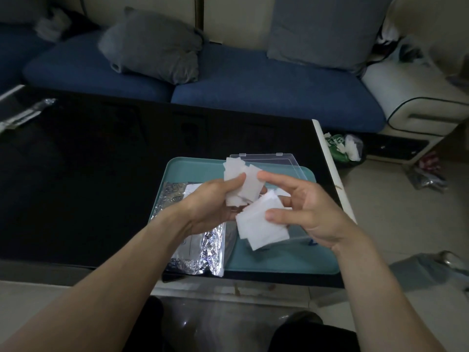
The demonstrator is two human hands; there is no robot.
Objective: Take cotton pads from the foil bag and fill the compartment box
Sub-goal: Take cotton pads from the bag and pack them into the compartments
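Above the teal tray (pixel 279 260), my left hand (pixel 210 201) gripped a loose bunch of cotton pads (pixel 241 181), fingers curled around them. My right hand (pixel 304 212) pinched a second stack (pixel 258 227) under its thumb. The foil bag (pixel 200 252) lay below my left wrist; the compartment box (pixel 276 161) sat behind.

Single head view, looking forward-down, close over tray (pixel 266 260) on table (pixel 88 174).
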